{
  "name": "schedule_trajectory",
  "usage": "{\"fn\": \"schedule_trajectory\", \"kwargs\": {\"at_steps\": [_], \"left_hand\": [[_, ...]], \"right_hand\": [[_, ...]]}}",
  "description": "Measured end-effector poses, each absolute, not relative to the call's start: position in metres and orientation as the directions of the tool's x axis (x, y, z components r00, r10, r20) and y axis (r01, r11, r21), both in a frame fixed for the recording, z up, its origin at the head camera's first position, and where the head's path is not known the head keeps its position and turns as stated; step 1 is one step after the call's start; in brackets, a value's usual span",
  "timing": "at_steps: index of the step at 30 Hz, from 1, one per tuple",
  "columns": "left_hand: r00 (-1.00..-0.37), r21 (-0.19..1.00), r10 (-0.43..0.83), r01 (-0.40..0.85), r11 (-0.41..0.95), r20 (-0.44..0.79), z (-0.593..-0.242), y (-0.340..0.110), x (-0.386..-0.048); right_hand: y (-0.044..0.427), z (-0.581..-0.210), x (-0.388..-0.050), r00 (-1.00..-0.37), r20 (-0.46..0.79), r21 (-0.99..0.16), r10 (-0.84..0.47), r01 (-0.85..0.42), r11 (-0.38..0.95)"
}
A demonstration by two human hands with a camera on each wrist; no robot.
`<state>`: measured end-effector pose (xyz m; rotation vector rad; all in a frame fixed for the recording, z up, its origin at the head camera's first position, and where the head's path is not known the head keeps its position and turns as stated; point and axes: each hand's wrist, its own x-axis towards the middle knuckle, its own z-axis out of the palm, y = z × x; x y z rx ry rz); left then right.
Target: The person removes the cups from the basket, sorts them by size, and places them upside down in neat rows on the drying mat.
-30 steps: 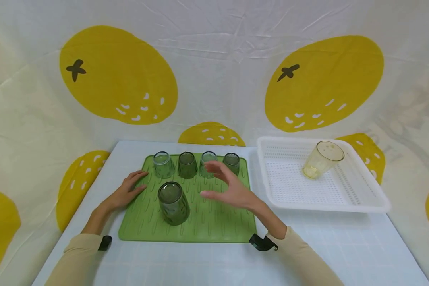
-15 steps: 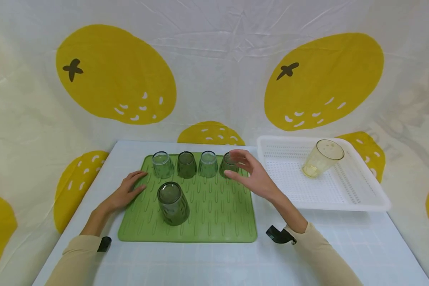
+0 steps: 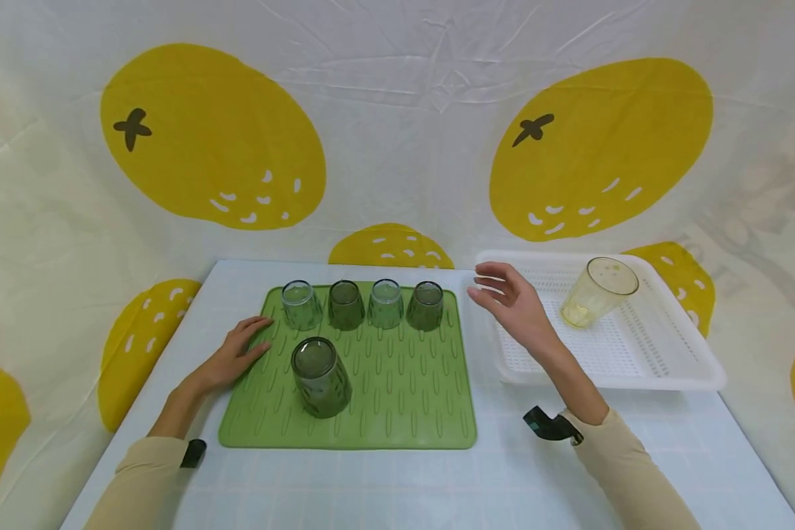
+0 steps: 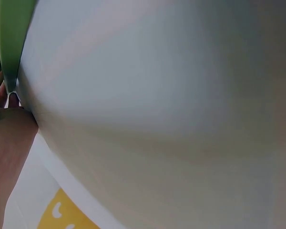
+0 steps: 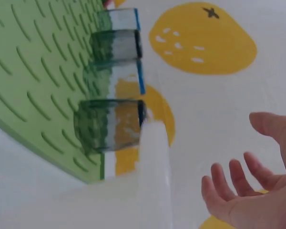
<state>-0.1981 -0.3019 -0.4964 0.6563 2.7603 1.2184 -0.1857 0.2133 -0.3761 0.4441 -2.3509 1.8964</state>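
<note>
My left hand point(image 3: 230, 358) rests with relaxed fingers on the left edge of a green ribbed mat point(image 3: 397, 419). In the left wrist view, part of that hand point(image 4: 10, 143) shows beside the mat's edge point(image 4: 14, 33). Holding nothing, my right hand point(image 3: 523, 313) hovers over the left side of a white perforated basket point(image 3: 609, 381), fingers loosely bent and thumb apart. Inside the basket, a tall yellowish glass point(image 3: 589, 303) leans to the right, mouth up. A tall dark grey glass point(image 3: 321, 383) stands upside down on the mat.
Several small tumblers line the mat's back edge, including a clear one point(image 3: 301, 308) at the left end and a dark one point(image 3: 426, 308) at the right. A pale cloth point(image 3: 344, 489) covers the table. Behind it hangs a fruit-printed curtain point(image 3: 404, 147).
My right hand has moved right, from above the mat, past the small tumblers, to the basket's left side. The left hand and the glasses have stayed in place.
</note>
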Motion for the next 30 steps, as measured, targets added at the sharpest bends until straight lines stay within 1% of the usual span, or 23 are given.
{"fn": "schedule_trajectory", "kwargs": {"at_steps": [5, 10, 16, 22, 25, 30], "left_hand": [[-0.909, 0.717, 0.400, 0.357, 0.599, 0.118, -0.495, -0.302, -0.198], [-0.908, 0.715, 0.402, 0.357, 0.601, 0.116, -0.497, -0.301, -0.198], [-0.907, 0.716, 0.404, 0.363, 0.597, 0.123, -0.498, -0.302, -0.199], [-0.912, 0.721, 0.397, 0.342, 0.602, 0.101, -0.498, -0.305, -0.197], [-0.913, 0.726, 0.397, 0.334, 0.601, 0.091, -0.497, -0.305, -0.197], [-0.907, 0.720, 0.406, 0.355, 0.597, 0.111, -0.496, -0.303, -0.197]], "right_hand": [[0.231, -0.374, -0.188, -0.962, 0.259, -0.940, -0.085, -0.272, 0.206], [0.246, -0.370, -0.189, -0.971, 0.237, -0.939, 0.016, -0.225, 0.262], [0.263, -0.363, -0.189, -0.966, 0.227, -0.936, 0.123, -0.182, 0.301], [0.280, -0.356, -0.189, -0.948, 0.192, -0.927, 0.255, -0.090, 0.364], [0.289, -0.353, -0.190, -0.931, 0.168, -0.932, 0.324, -0.043, 0.360], [0.305, -0.348, -0.192, -0.891, 0.125, -0.939, 0.436, 0.037, 0.343]]}}
